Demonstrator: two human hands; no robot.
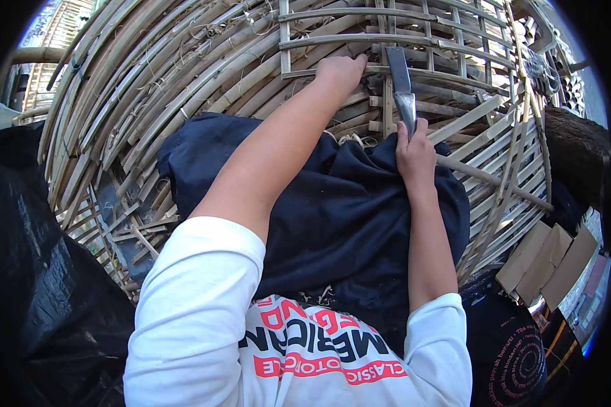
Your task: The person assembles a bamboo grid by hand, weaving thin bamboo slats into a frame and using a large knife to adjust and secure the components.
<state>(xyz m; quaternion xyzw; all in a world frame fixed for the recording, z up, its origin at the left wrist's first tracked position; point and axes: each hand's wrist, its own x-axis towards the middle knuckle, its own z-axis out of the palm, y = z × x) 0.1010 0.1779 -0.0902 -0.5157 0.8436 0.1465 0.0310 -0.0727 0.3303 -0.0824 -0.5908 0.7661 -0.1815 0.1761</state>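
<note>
I read this as the trimming step on the big woven bamboo basket (204, 88), which lies on its side in front of me. My left hand (339, 71) has its fingers curled tight around 1 slat of the basket's open lattice. Just right of that slat, my right hand (416, 152) grips the knife (402, 88) handle, fingers closed, blade up against the lattice. A dark cloth (339, 217) lies below it. The next cut calls for steady bracing.
</note>
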